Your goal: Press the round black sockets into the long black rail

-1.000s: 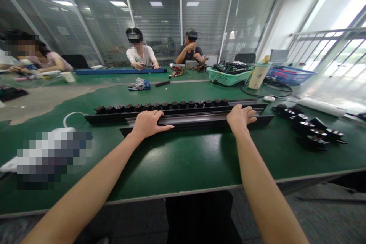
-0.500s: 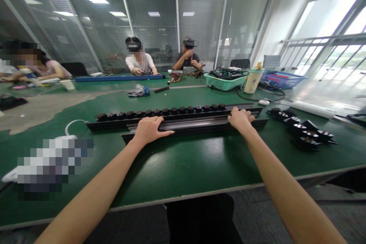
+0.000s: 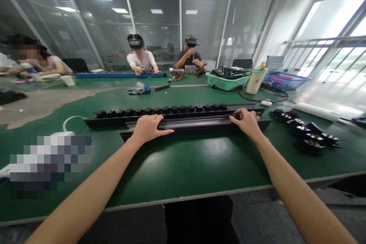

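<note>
A long black rail with a shiny groove lies across the green table in front of me. My left hand grips its left end, fingers over the top and thumb stretched along the front. Near the right end, my right hand pinches a small dark part between thumb and fingers, just at the groove. Behind lies a second black rail carrying a row of small black parts. More black parts with shiny faces are heaped on the table to the right.
A blurred white object with a cable lies at left. Farther back are a crumpled cloth, a green basket, a cream tumbler and a blue basket. Several people sit across the table, one behind a long blue bar.
My right hand has turned and shifted slightly right, and the small dark part now shows in its fingertips. The left hand stays on the rail. The view has shifted a little.
</note>
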The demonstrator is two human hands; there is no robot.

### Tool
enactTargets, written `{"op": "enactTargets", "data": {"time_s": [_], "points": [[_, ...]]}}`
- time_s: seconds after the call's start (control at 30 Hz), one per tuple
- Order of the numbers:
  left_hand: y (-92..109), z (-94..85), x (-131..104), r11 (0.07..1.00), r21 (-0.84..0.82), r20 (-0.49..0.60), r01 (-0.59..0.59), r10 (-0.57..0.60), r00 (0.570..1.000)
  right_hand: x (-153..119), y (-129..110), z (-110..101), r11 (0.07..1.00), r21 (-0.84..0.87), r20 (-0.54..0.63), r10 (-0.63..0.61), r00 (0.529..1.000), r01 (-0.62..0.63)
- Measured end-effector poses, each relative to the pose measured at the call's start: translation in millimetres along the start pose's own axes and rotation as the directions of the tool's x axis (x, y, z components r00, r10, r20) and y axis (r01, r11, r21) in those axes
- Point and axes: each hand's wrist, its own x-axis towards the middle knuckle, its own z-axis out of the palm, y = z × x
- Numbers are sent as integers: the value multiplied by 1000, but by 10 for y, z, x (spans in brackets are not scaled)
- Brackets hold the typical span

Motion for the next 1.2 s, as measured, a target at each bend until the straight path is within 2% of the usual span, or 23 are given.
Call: {"op": "enactTargets", "data": {"time_s": [0.07, 0.27, 0.43, 0.83, 1.2], "points": [[-3, 0, 3, 1000, 2, 4, -2, 2, 1000, 8, 7, 1, 1000, -18, 4, 2, 1000, -2], [4, -15, 4, 1000, 10, 14, 0, 0, 1000, 0, 34, -47, 983, -132, 17, -126, 992, 127], [6, -26, 5, 1000, 8, 20, 1, -1, 1000, -57, 19, -110, 979, -136, 48, -147, 988, 152], [-10, -12, 9, 1000, -4, 15, 5, -5, 1000, -100, 12, -159, 984, -99, 25, -148, 989, 149], [-3, -6, 8, 1000, 9, 21, 9, -9, 1000, -85, 51, -174, 982, -145, 14, -122, 992, 123]]}}
